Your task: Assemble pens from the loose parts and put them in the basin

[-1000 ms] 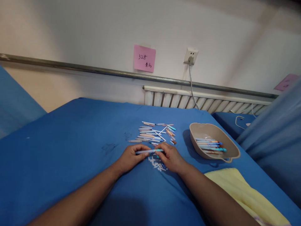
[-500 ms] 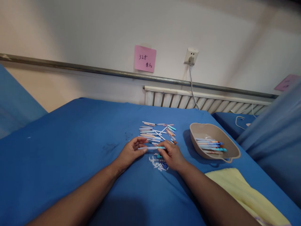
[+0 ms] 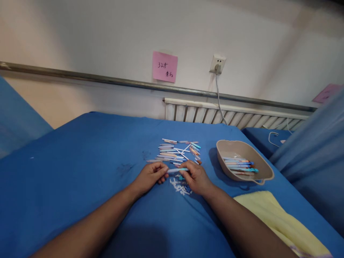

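Observation:
A pale pen with a teal end (image 3: 174,171) lies level between my two hands. My left hand (image 3: 153,175) pinches its left end, fingers closed. On its teal end, the fingers of my right hand (image 3: 197,176) are closed too. Just beyond are rows of pen barrels (image 3: 166,150) and thin white refills (image 3: 181,153), some crossed. Orange, blue and teal pen parts (image 3: 195,149) lie to their right. Below the held pen is a small heap of white pieces (image 3: 179,187), with teal and blue bits beside it, partly covered by my right hand.
A beige basket (image 3: 264,168) with several pens (image 3: 240,165) stands to the right. Nearer is a folded yellow cloth (image 3: 271,211). A blue sheet (image 3: 80,172) covers the surface. Behind it are a radiator (image 3: 199,113), a metal rail (image 3: 120,81) and a socket with a cord (image 3: 217,64).
My left hand's fingers have closed further around the left end of the pen, hiding its tip. My right hand stays on the teal end.

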`<state>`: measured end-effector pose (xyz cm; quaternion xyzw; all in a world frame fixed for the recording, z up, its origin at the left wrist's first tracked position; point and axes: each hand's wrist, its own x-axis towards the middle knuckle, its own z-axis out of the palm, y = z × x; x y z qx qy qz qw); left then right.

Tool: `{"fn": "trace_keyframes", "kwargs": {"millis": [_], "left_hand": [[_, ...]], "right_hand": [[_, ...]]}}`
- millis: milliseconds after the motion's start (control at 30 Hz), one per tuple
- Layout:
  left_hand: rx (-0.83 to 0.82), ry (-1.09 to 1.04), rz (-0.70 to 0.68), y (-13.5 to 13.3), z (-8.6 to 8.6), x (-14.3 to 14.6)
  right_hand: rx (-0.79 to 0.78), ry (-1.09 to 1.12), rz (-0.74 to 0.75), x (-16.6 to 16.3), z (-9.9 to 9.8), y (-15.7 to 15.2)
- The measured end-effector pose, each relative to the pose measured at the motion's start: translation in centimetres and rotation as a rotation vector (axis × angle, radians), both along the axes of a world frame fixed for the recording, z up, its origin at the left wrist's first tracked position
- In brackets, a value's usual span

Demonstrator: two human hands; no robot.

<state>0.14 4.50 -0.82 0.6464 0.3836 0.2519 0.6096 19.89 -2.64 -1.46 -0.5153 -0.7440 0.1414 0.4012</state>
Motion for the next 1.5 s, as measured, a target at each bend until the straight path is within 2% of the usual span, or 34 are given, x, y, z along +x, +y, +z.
{"fn": "trace_keyframes", "kwargs": {"millis": [233, 333, 400, 500, 567, 667, 733, 800, 1033, 1267, 1500], "left_hand": [[0.223, 0.024, -0.014, -0.5, 0.2, -0.2], [0.280, 0.074, -0.120, -1.1, 0.7, -0.1], [0.289, 0.095, -0.177, -1.2, 0.9, 0.0], [0.201, 0.051, -0.128, -1.0, 0.8, 0.0], [0.086, -0.014, -0.051, -0.6, 0.5, 0.0], [-0.031, -0.108, 0.026, -0.1, 0.4, -0.2], [-0.053, -0.155, 0.041, 0.0, 0.4, -0.3], [-0.066, -0.190, 0.057, 0.1, 0.5, -0.3], [-0.125, -0.233, 0.096, 0.1, 0.3, -0.4], [-0.097, -0.217, 0.077, 0.5, -0.1, -0.5], [-0.099, -0.187, 0.057, 0.5, 0.2, -0.4]], "right_hand": [[-0.036, 0.001, 0.012, -0.1, -0.2, 0.0], [-0.063, 0.031, 0.046, -0.2, 0.0, 0.0], [-0.028, 0.077, 0.018, 0.2, 0.2, 0.1], [0.040, 0.202, -0.174, 1.3, 0.5, 0.2], [-0.004, 0.290, -0.272, 2.1, 0.6, 0.1], [-0.171, 0.330, -0.207, 2.7, 0.8, -1.0], [-0.260, 0.280, -0.125, 2.4, 0.8, -2.1], [-0.296, 0.187, -0.105, 2.2, 0.7, -3.0], [-0.286, 0.005, -0.232, 3.5, -1.1, -2.7], [-0.293, 0.147, -0.347, 5.2, -2.1, -1.7], [-0.324, 0.215, -0.371, 5.5, -2.5, -1.2]]}}
